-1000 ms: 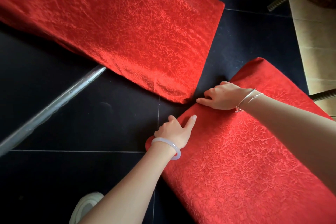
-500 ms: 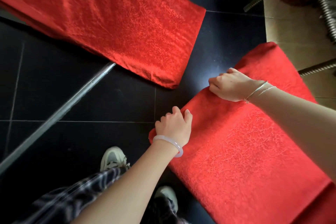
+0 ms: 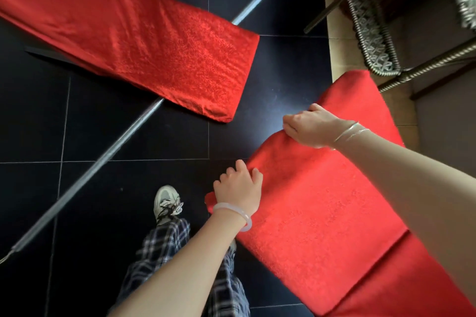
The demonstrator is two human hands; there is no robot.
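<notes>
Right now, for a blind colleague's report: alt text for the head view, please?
A person's left hand and right hand hold the end of a red cushion over a dark tiled floor. A second red cushion lies across a metal pole beyond.

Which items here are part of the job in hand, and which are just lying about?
In hand:
- red textured fabric cushion, lower right
- left hand, gripping its edge near the corner
- right hand, gripping the same edge further along

Lying about:
- second red fabric cushion, lying across the rod
- long grey metal rod
- woven wicker chair
- black tiled floor
</notes>
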